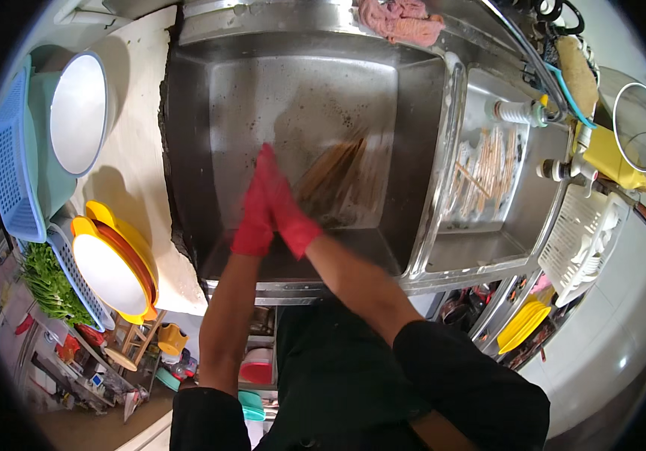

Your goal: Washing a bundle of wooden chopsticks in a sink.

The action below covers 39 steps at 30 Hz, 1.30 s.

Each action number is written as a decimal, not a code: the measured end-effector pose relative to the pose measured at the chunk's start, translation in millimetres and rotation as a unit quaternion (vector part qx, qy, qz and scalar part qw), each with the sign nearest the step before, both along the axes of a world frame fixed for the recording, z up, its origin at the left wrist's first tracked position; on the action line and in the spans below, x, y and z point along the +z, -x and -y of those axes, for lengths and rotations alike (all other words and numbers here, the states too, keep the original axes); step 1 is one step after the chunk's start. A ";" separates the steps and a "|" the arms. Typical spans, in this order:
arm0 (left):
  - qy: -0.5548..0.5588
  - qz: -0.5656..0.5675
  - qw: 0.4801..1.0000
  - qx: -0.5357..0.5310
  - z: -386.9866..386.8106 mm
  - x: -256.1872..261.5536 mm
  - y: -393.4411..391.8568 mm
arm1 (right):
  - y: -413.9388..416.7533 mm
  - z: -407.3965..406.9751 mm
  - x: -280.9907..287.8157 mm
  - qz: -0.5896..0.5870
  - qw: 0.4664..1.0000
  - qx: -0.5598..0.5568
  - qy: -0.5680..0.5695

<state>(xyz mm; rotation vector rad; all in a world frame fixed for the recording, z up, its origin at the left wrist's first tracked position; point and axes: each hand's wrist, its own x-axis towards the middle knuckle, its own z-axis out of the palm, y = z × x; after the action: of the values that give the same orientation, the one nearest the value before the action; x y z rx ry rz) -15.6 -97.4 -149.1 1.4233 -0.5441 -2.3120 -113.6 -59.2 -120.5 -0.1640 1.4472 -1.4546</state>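
Both hands wear red gloves, blurred by motion, and are pressed together palm to palm over the left side of a large steel sink basin (419,141). My left hand (255,208) points away from me, and my right hand (289,211) leans against it. Whether anything thin lies between the palms is hidden. Just right of them, a bundle of wooden chopsticks (340,163) lies in shallow water on the basin floor. More chopsticks (486,169) lie among suds in the smaller right basin.
A pink cloth (402,22) rests on the far rim. At the left stand a white bowl (79,114), a blue basket (16,163) and stacked yellow-handled bowls (110,270). On the right are a faucet hose (517,113), a yellow jug (610,155) and a white rack (573,242).
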 end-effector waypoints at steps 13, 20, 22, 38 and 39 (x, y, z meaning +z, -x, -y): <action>0.068 -0.057 0.996 0.027 -42.4 65.4 53.5 | -4.1 -21.0 -11.6 -0.132 0.989 0.020 -0.066; 0.069 0.053 0.996 -0.034 -41.0 69.2 41.6 | -12.2 -38.6 39.6 0.033 0.998 0.051 -0.027; 0.107 0.074 0.991 -0.037 -23.5 61.1 68.1 | -11.6 -24.9 26.0 0.008 0.998 0.061 -0.016; -0.053 -0.155 0.973 0.161 -68.4 29.9 108.2 | 82.8 -69.5 3.0 0.194 0.980 -0.038 -0.035; -0.037 -0.151 0.979 0.131 -76.0 27.3 103.6 | 82.7 -75.9 2.8 0.214 0.975 -0.056 -0.012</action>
<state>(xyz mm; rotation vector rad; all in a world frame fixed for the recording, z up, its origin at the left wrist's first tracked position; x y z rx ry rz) -119.2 -21.4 -121.8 1.0699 -0.1727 -2.2906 -196.3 16.7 -117.6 0.2386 1.1325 -1.4529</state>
